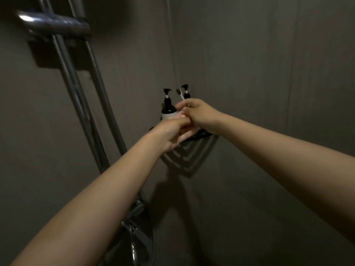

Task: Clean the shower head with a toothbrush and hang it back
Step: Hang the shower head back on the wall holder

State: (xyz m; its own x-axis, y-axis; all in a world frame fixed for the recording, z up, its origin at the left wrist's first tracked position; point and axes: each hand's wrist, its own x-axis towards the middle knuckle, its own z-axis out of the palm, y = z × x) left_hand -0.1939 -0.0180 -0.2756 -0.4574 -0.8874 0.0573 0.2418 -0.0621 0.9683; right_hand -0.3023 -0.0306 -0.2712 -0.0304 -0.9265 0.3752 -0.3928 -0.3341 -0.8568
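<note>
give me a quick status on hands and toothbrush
Right hand gripping white toothbrush, bristles up. Left hand touching it below. Dark pump bottles close behind on corner rack.

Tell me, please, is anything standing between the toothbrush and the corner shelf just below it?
Nothing separate seems to. The right hand grips the toothbrush, bristles up, directly over the corner shelf. The left hand meets it there, covering the shelf's front. Two pump bottles stand behind, not in the path.

Head view, down toward shower corner (173, 54)
</note>
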